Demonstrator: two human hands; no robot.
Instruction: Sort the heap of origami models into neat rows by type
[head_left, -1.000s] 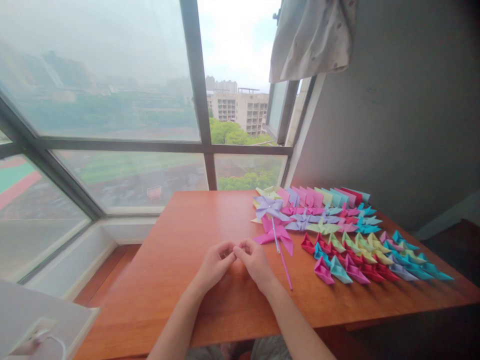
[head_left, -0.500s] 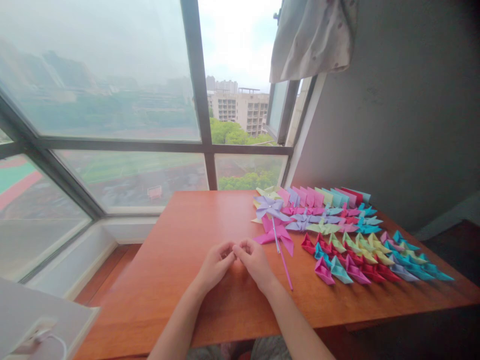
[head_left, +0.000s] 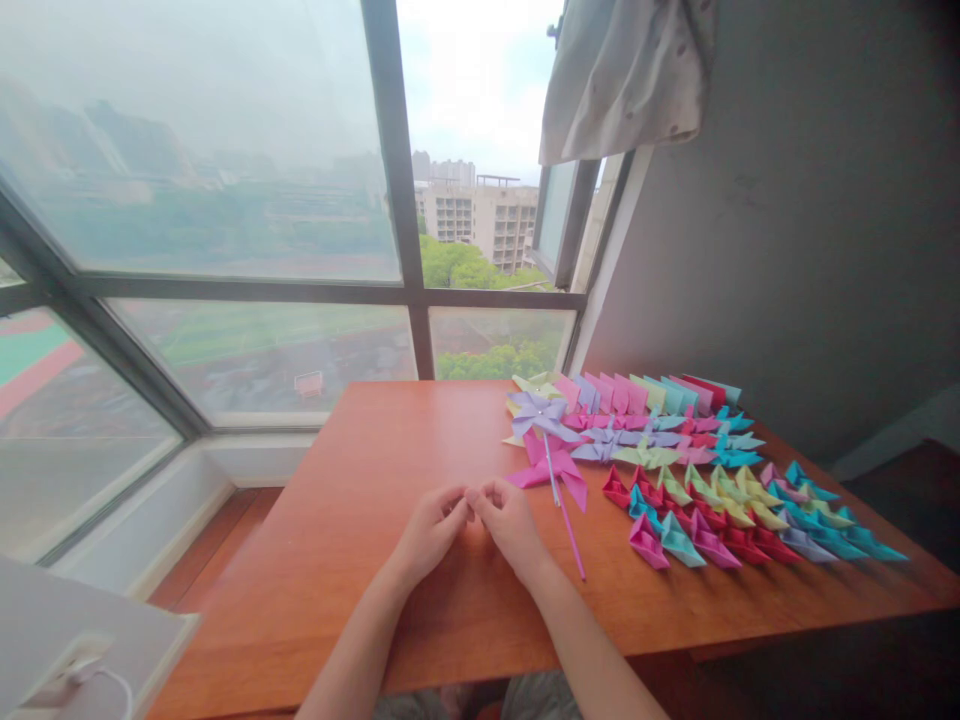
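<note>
My left hand (head_left: 433,524) and my right hand (head_left: 513,522) meet over the middle of the wooden table (head_left: 300,560). Their thumbs and curled fingers come together at the tips, both hands closed. Whatever lies between the fingertips, if anything, is too small or hidden to make out. Just right of my right hand lie paper pinwheels: a magenta pinwheel (head_left: 537,466) on a pink stick, and a lilac pinwheel (head_left: 538,412) whose pale stick crosses over it. Part of a pale yellow-green pinwheel (head_left: 534,383) shows behind them.
Several rows of folded paper boats (head_left: 709,540) cover the table's right side. Behind them sit folded paper shapes with pointed ends (head_left: 645,456) and a row of upright coloured paper pieces (head_left: 626,395). Windows (head_left: 255,350) border the far side, a grey wall (head_left: 765,270) the right.
</note>
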